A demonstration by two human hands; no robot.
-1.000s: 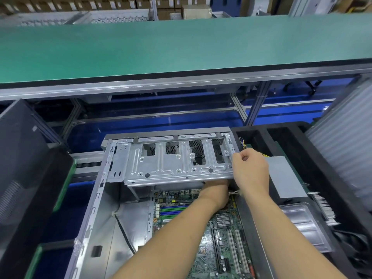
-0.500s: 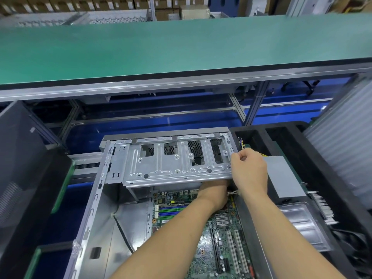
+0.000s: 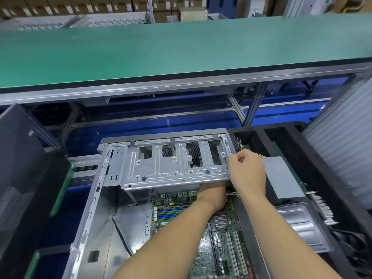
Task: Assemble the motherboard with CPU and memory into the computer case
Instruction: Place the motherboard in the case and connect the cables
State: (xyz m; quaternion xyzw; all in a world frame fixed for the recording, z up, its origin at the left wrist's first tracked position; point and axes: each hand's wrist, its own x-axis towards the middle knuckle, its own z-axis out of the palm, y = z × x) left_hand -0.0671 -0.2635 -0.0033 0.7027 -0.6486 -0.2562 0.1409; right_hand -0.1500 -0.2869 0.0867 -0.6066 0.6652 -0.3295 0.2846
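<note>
An open metal computer case [image 3: 88, 208] lies on its side in front of me. The green motherboard [image 3: 221, 238] rests inside it, with blue and green memory slots [image 3: 169, 212] showing. A silver drive cage [image 3: 171, 168] spans the case's far end above the board. My left hand [image 3: 213, 194] reaches under the cage's right part, and its fingers are hidden there. My right hand [image 3: 249, 172] grips the cage's right end with curled fingers, next to yellow wires [image 3: 239, 141].
A black foam tray [image 3: 322, 168] at the right holds a grey power supply [image 3: 281, 178] and a silver panel [image 3: 298, 224]. A dark mesh panel [image 3: 20, 168] leans at the left. A green conveyor belt [image 3: 161, 47] runs across behind the case.
Both hands stay almost where they were. The view has shifted only slightly.
</note>
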